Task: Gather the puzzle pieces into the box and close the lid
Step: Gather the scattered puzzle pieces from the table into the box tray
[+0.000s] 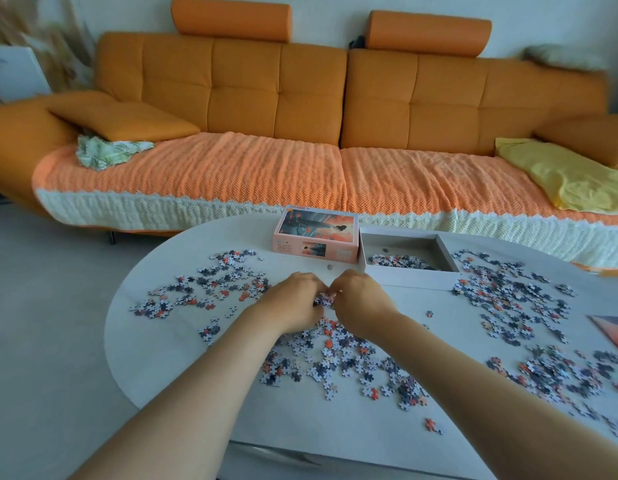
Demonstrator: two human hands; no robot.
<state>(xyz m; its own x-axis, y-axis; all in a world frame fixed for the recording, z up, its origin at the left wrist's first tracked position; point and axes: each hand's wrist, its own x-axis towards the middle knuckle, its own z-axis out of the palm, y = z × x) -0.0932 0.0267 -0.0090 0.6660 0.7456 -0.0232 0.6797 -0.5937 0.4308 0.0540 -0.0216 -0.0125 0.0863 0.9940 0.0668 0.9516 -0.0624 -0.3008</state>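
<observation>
Sofa (300, 98), orange and draped with a knit throw, fills the back of the view. Before it stands the white desk (182, 251), rounded at its left end. On the desk's far side sits the box (411, 278), open, with a small heap of pieces (399, 262) inside at its near wall. The lid (318, 237) lies face up just beside the box, on its left. The left hand (293, 301) and right hand (361, 301) meet near the desk's middle, just in front of the box's left corner. Their fingers are curled inward, and each grip pinches at one shared clump (323, 300) between them. Most pieces lie loose on the desk in three spreads: left of the hands, under the forearms, and right of the box.

Judged from this, the gathering is early: a handful is being scooped. The next move calls for lifting the clump together, carrying it over the box's near wall and letting go inside without spilling. A sheet (612, 332) at the right edge lies just beside the right-hand spread and may need shifting to sweep there. Stray single pieces near the lid could be missed.
</observation>
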